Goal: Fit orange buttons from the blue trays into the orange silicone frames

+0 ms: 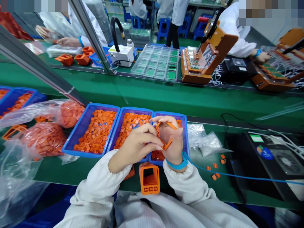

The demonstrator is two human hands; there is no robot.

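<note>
An orange plastic frame (168, 144) is held up over the blue bins, tilted, with its opening partly in view. My right hand (175, 144), with a blue wrist strap (178, 165), curls around the frame from the right. From the left, my left hand (140, 139) pinches at the frame's near edge; whether a small piece is between those fingertips is hidden. Below my hands, close to my body, lies a stack of similar orange frames (150, 189). Small orange pieces (97, 129) fill the left bin, and more lie in the middle bin (136, 110) and right bin (186, 136).
Bags of orange pieces (45, 139) lie at the left. Clear plastic bags (209, 141), loose orange pieces (215, 165) and a black machine (268, 164) are at the right. A blue cord (237, 175) trails from my wrist strap. A metal post (47, 69) slants across the left.
</note>
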